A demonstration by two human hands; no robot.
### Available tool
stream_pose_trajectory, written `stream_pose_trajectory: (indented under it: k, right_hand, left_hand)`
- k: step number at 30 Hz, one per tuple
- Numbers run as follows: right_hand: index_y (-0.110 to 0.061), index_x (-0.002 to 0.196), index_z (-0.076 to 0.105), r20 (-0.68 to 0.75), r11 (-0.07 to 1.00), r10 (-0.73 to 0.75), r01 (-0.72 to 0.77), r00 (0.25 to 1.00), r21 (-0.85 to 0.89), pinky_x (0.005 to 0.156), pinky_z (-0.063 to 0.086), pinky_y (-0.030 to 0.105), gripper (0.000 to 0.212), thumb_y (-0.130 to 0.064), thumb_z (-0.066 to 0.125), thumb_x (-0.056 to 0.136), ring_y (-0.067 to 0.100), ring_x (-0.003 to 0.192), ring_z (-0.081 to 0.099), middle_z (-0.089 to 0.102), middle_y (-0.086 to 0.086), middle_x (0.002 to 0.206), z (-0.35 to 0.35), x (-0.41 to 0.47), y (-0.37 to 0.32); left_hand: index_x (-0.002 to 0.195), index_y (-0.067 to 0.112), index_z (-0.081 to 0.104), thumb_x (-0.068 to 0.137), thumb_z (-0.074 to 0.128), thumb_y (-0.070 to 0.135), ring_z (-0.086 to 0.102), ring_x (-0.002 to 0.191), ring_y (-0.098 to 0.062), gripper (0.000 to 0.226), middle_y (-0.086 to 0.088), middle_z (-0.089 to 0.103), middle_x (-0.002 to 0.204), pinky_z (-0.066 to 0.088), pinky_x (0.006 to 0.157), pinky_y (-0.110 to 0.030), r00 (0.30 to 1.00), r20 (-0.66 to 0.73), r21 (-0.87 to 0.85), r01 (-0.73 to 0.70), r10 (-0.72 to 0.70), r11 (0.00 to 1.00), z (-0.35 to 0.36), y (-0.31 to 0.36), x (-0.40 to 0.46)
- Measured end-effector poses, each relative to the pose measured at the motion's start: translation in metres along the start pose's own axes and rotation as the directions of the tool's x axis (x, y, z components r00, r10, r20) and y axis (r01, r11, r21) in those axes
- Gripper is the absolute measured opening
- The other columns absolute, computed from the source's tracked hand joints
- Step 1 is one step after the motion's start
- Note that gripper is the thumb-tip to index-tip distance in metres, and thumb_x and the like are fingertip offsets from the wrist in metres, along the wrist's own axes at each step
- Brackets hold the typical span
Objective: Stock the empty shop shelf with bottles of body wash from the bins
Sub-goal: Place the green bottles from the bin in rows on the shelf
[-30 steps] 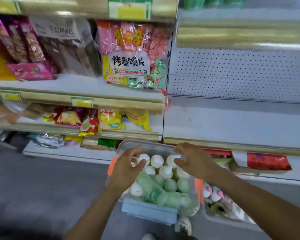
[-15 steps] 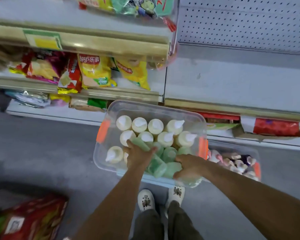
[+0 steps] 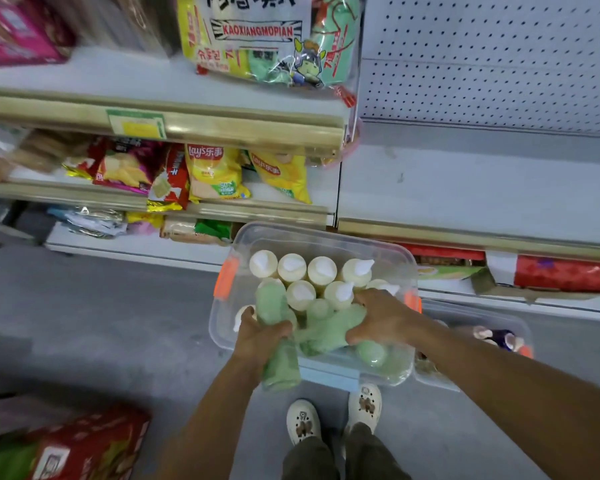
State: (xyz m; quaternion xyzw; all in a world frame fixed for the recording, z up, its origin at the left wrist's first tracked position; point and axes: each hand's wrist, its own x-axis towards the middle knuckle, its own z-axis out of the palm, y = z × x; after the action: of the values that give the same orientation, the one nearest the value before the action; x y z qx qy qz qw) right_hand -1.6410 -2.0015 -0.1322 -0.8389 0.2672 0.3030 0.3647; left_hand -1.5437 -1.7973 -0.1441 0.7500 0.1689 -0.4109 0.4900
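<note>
The left hand (image 3: pixel 262 337) is wrapping closed around the middle of a pale green translucent plastic bottle (image 3: pixel 278 337) and tilting it up over the near-left wall of the clear plastic bin with orange latches (image 3: pixel 326 237), the bottle's cap end pointing toward the shelves and its base hanging out past the rim toward the person's feet. The right hand (image 3: pixel 383 318) is curling down over a second pale green bottle lying on its side (image 3: pixel 329 332) among the others in the bin; its fingers are bent round the bottle, though whether they are fully gripping it I cannot tell. Behind both hands, cream-coloured bottles with white pointed caps (image 3: pixel 307 271) are standing upright in rows. The empty white metal shelf with a pegboard back (image 3: pixel 465 188) is waiting up and to the right, well apart from the bin. These bottles are looking full, so they are probably fairly heavy for one hand, with smooth, slightly yielding plastic walls that may be slippery; taking each around the mid-body, as the left hand is doing, seems safer than pinching the narrow cap, which could let the bottle swing or slide
</note>
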Motion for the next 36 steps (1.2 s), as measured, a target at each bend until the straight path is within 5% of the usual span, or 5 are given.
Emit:
stream_pose_trajectory:
  k: [7,15,20,30,36]
  right_hand:
    - [-0.02,0.096,0.063,-0.19,0.984,-0.178,0.179,0.966,-0.011,0.077,0.055,0.035,0.046,-0.033,0.082,0.057,0.013,0.084,0.062,0.063,-0.007,0.093,-0.089,-0.071,-0.055]
    - [-0.014,0.07,0.06,-0.52,0.887,-0.294,0.432,0.802,0.164,0.05,0.042,0.018,0.024,-0.018,0.083,0.068,0.0,0.051,0.053,0.06,-0.007,0.063,-0.154,-0.165,-0.105]
    - [-0.007,0.076,0.066,-0.629,0.887,-0.297,0.452,0.719,0.097,0.063,0.056,0.049,0.038,-0.037,0.084,0.061,0.029,0.065,0.067,0.07,0.016,0.076,-0.185,-0.205,-0.127]
    - [-0.014,0.07,0.069,-0.738,0.89,-0.347,0.45,0.578,-0.067,0.065,0.059,0.045,0.031,-0.04,0.084,0.064,0.026,0.069,0.07,0.072,0.003,0.072,-0.289,-0.263,-0.153]
    - [-0.001,0.079,0.07,-0.81,0.864,-0.408,0.464,0.421,-0.194,0.06,0.056,0.044,0.047,-0.045,0.081,0.067,0.022,0.06,0.061,0.071,0.021,0.083,-0.391,-0.282,-0.17]
  left_hand:
    - [0.117,0.009,0.061,0.087,0.064,0.006,0.068,0.079,-0.028,0.031,-0.014,0.071,0.096,0.055,0.062,-0.035,0.982,0.161,-0.152,-0.079,0.104,0.985,-0.016,0.033,-0.052]
    - [0.111,0.002,0.062,0.086,0.067,0.01,0.065,0.066,-0.03,0.026,-0.022,0.071,0.085,0.056,0.056,-0.037,0.908,0.288,-0.248,-0.237,0.305,0.939,-0.013,0.103,-0.122]
    - [0.11,0.007,0.06,0.085,0.069,0.012,0.068,0.084,-0.043,0.027,-0.027,0.069,0.096,0.057,0.073,-0.053,0.849,0.32,-0.28,-0.34,0.421,0.898,-0.013,0.142,-0.154]
    - [0.111,0.007,0.057,0.086,0.064,0.007,0.065,0.076,-0.035,0.026,-0.022,0.073,0.088,0.054,0.08,-0.058,0.672,0.393,-0.298,-0.553,0.628,0.778,0.015,0.235,-0.204]
    - [0.11,0.008,0.057,0.085,0.065,0.009,0.064,0.073,-0.033,0.026,-0.023,0.071,0.09,0.054,0.072,-0.05,0.575,0.351,-0.377,-0.636,0.74,0.673,0.039,0.303,-0.228]
